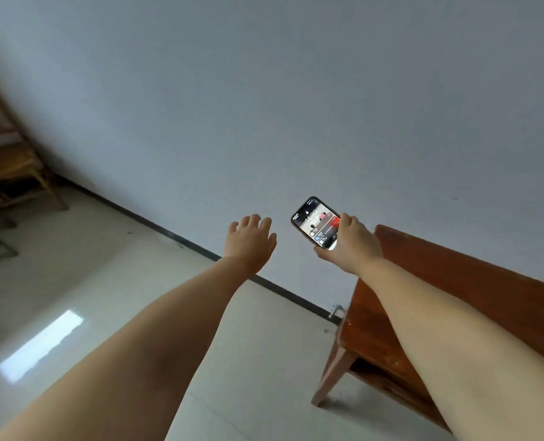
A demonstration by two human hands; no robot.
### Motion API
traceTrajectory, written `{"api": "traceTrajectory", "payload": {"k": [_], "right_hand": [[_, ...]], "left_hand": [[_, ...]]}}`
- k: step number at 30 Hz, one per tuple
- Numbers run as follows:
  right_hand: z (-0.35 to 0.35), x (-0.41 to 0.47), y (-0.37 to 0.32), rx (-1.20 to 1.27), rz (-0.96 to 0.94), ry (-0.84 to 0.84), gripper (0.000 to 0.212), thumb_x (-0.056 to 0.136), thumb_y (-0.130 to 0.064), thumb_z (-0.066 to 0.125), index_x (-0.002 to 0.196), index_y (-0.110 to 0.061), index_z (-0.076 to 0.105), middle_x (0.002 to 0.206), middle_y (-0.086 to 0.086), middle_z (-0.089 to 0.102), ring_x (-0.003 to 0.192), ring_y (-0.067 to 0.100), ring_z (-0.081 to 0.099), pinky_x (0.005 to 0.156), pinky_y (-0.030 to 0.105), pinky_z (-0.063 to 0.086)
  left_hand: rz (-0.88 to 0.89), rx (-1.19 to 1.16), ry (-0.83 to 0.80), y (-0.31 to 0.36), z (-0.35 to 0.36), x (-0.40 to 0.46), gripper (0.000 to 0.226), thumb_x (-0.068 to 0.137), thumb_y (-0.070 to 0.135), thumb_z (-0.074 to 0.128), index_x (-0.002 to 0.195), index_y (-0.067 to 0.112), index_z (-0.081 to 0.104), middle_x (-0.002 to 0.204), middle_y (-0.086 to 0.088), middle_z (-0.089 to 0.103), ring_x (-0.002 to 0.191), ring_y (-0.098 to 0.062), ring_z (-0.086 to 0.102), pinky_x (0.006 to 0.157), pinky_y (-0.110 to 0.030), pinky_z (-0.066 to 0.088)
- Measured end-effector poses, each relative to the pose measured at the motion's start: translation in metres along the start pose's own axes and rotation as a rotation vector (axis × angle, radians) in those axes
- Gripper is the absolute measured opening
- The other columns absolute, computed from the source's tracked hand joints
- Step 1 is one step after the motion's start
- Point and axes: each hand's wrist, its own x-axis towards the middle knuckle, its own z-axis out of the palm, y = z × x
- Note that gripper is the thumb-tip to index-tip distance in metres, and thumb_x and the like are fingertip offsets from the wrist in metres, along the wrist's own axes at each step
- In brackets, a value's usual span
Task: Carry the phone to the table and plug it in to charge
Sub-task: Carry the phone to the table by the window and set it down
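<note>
My right hand (350, 245) is stretched out in front of me and grips a phone (313, 222) by its lower end. The phone's screen is lit and faces me, showing a lock screen. My left hand (251, 241) is held out beside it, a short way to the left, fingers apart and holding nothing. Both arms reach forward at about the same height. No charger or cable is visible.
A reddish-brown wooden bench or table (439, 281) stands against the pale wall (264, 106) at the right, under my right arm. A light wooden piece of furniture (6, 173) is at the far left. Glossy pale floor tiles (105, 281) lie between them.
</note>
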Motion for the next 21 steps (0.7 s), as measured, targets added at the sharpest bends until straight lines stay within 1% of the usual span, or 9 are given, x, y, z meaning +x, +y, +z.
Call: {"api": "traceTrajectory", "payload": {"k": [2,3,4,6,10,12,16,21], "right_hand": [[0.015,0.008,-0.052,0.040,-0.034,-0.013,0.078,0.066,-0.056,0.072,0.117,-0.006,0.042,0.114,0.013,0.056,0.099,0.029,0.057,0.072,0.033,0.044],[0.026,0.014,-0.089,0.057,-0.072,-0.015,0.077,0.066,-0.056,0.072,0.116,-0.006,0.042,0.114,0.013,0.056,0.099,0.030,0.057,0.070,0.033,0.042],[0.032,0.016,-0.109,0.065,-0.086,-0.018,0.076,0.066,-0.056,0.072,0.115,-0.005,0.042,0.114,0.013,0.056,0.098,0.030,0.057,0.070,0.032,0.041],[0.050,0.023,-0.170,0.086,-0.147,-0.030,0.076,0.067,-0.056,0.071,0.115,-0.005,0.042,0.114,0.013,0.055,0.099,0.030,0.056,0.069,0.032,0.040],[0.076,0.032,-0.296,0.146,-0.288,-0.109,0.076,0.069,-0.056,0.070,0.117,-0.006,0.040,0.117,0.014,0.054,0.102,0.031,0.056,0.073,0.034,0.045],[0.085,0.039,-0.344,0.155,-0.335,-0.143,0.074,0.069,-0.055,0.070,0.117,-0.007,0.039,0.118,0.014,0.054,0.104,0.032,0.055,0.076,0.037,0.047],[0.106,0.054,-0.433,0.173,-0.449,-0.185,0.074,0.068,-0.054,0.070,0.117,-0.007,0.039,0.118,0.014,0.053,0.106,0.033,0.055,0.077,0.037,0.046],[0.145,0.083,-0.541,0.209,-0.598,-0.257,0.075,0.068,-0.055,0.069,0.119,-0.009,0.038,0.117,0.013,0.054,0.103,0.031,0.056,0.075,0.037,0.048]], "left_hand": [[-0.057,0.014,0.007,-0.052,-0.007,-0.013,0.042,0.097,0.037,0.033,0.133,0.015,0.041,0.139,-0.010,0.047,0.128,-0.029,0.041,0.106,-0.045,0.031],[-0.095,0.025,0.014,-0.089,-0.014,-0.023,0.042,0.097,0.037,0.034,0.133,0.015,0.041,0.138,-0.010,0.047,0.128,-0.029,0.041,0.106,-0.045,0.031],[-0.110,0.038,0.015,-0.108,-0.019,-0.029,0.042,0.097,0.037,0.034,0.132,0.015,0.041,0.138,-0.010,0.048,0.127,-0.028,0.042,0.105,-0.044,0.032],[-0.180,0.059,0.028,-0.169,-0.034,-0.047,0.041,0.097,0.036,0.035,0.131,0.015,0.043,0.135,-0.011,0.049,0.125,-0.028,0.043,0.102,-0.043,0.033],[-0.357,0.066,0.074,-0.286,-0.061,-0.090,0.039,0.096,0.035,0.037,0.127,0.013,0.045,0.128,-0.011,0.052,0.120,-0.030,0.045,0.097,-0.041,0.035],[-0.420,0.063,0.085,-0.325,-0.071,-0.105,0.038,0.096,0.035,0.038,0.126,0.012,0.045,0.126,-0.012,0.052,0.118,-0.031,0.046,0.096,-0.042,0.035],[-0.554,0.061,0.094,-0.393,-0.082,-0.129,0.036,0.095,0.032,0.039,0.123,0.011,0.047,0.124,-0.013,0.053,0.116,-0.032,0.045,0.094,-0.041,0.035],[-0.718,0.075,0.107,-0.482,-0.085,-0.137,0.029,0.094,0.029,0.037,0.112,0.010,0.049,0.119,-0.013,0.054,0.112,-0.031,0.046,0.090,-0.040,0.035]]}}
